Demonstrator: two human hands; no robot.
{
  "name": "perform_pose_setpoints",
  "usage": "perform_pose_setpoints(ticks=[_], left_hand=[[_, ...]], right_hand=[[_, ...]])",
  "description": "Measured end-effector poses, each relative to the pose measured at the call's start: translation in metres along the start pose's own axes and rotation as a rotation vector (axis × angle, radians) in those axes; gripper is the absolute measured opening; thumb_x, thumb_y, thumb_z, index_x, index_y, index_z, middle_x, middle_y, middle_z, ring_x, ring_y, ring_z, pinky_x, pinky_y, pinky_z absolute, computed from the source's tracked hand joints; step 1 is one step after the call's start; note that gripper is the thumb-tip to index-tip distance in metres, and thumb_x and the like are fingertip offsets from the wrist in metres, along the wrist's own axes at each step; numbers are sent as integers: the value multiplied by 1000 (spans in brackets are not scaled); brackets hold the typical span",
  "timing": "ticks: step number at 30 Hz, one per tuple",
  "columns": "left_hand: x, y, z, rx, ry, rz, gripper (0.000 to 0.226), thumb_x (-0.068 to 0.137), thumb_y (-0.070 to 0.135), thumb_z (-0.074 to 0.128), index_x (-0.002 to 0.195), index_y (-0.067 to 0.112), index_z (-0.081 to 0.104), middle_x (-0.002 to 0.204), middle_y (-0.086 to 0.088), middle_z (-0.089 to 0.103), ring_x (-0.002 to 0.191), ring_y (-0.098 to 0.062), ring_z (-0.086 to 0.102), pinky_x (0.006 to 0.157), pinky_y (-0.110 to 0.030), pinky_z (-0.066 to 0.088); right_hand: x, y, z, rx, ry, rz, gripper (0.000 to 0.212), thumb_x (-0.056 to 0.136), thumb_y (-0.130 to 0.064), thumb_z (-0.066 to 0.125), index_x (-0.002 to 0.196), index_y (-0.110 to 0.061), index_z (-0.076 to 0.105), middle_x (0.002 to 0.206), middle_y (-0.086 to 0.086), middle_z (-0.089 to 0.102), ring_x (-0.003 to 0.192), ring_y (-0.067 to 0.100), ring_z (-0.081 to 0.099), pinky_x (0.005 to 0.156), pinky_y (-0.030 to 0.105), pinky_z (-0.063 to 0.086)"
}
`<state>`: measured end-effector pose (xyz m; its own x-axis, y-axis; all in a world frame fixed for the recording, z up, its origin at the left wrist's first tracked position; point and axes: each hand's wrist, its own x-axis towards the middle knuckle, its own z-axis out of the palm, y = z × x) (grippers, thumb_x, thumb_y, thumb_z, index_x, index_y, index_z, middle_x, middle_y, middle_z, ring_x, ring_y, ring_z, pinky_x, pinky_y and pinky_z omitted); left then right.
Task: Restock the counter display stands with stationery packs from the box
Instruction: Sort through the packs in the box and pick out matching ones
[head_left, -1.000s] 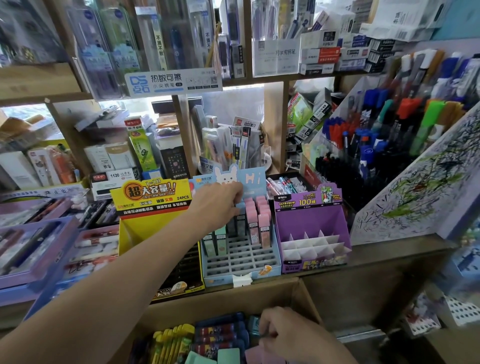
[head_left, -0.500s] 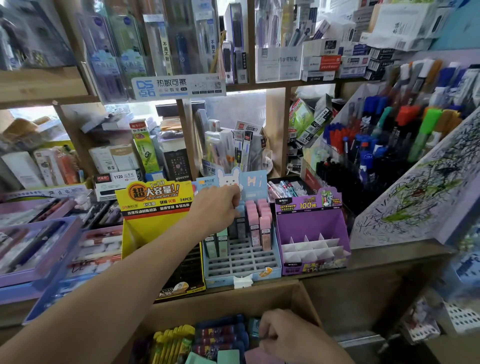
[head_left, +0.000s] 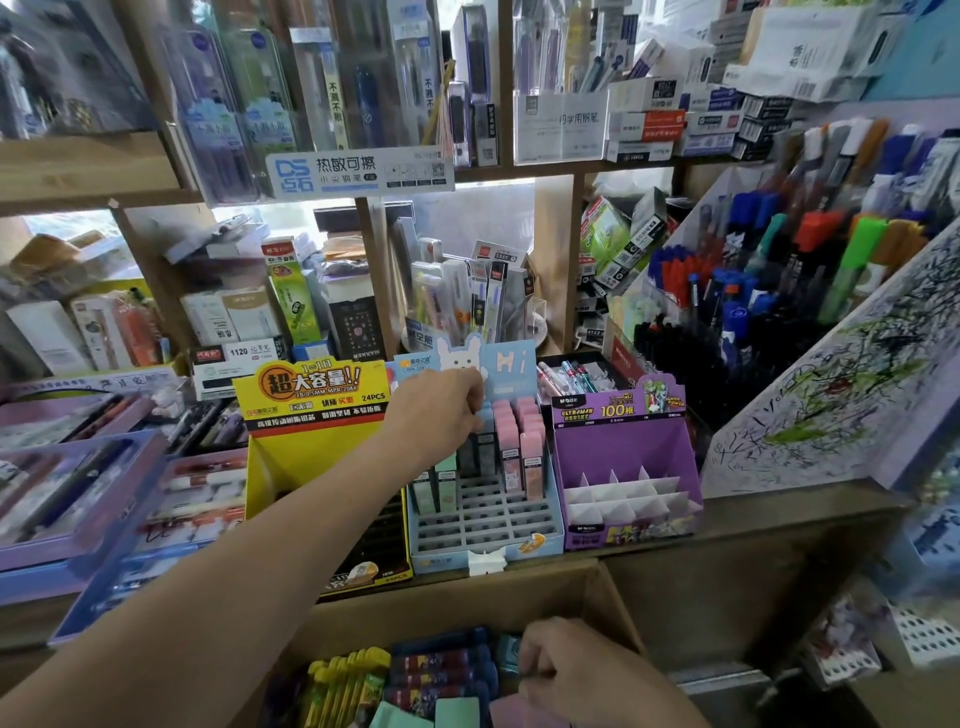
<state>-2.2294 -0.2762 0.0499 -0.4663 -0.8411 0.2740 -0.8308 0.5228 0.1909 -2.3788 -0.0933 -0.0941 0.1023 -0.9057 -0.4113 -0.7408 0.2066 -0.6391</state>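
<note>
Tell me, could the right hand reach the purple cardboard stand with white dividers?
Probably yes: the right hand is in the brown cardboard box just below the purple cardboard stand, nothing between them.

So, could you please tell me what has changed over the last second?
Nothing has visibly moved. The left hand stays at the back rows of the blue display stand, fingers curled at a pale blue pack. The right hand stays down in the cardboard box. No pack was visibly taken or let go.
</note>
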Motion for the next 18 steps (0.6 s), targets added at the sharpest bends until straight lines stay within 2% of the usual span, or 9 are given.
perform_pose_setpoints(ticks=[7, 12, 14, 16, 18], left_hand=[[-1, -1, 1, -2, 18, 3, 15, 85, 27, 77, 87, 24, 63, 86, 4, 74, 85, -21, 69, 78, -40, 57], [-10, -4, -8, -94, 33, -7, 10, 86, 22, 75, 93, 21, 68, 90, 5, 75, 86, -17, 69, 72, -29, 53], [-21, -4, -17, -148, 95, 10, 9, 88, 16, 70, 97, 19, 70, 88, 6, 72, 84, -15, 69, 73, -28, 54], [-41, -4, -26, -235, 155, 20, 9, 90, 14, 69, 97, 20, 70, 82, 10, 68, 79, -12, 67, 73, -29, 57], [-69, -4, -31, -309, 198, 10, 9, 90, 15, 69, 94, 23, 69, 82, 13, 67, 77, -8, 66, 71, -26, 56]], right_hand=[[4, 2, 0, 19, -20, 9, 17, 81, -50, 70, 95, -43, 65, 100, -21, 64, 93, -4, 63, 87, 21, 49], [11, 5, 1, 37, -52, 4, 13, 84, -43, 72, 94, -35, 67, 103, -14, 68, 95, 2, 66, 92, 30, 56], [14, 4, 1, 52, -64, -6, 8, 90, -36, 70, 96, -32, 67, 105, -10, 69, 95, 5, 68, 89, 30, 58], [15, 3, 1, 50, -51, -27, 1, 94, -32, 67, 94, -33, 67, 98, -8, 72, 89, 3, 68, 84, 27, 59], [14, 1, 3, 57, -23, -46, 7, 97, -30, 66, 92, -36, 67, 92, -10, 73, 83, 2, 69, 78, 24, 59]])
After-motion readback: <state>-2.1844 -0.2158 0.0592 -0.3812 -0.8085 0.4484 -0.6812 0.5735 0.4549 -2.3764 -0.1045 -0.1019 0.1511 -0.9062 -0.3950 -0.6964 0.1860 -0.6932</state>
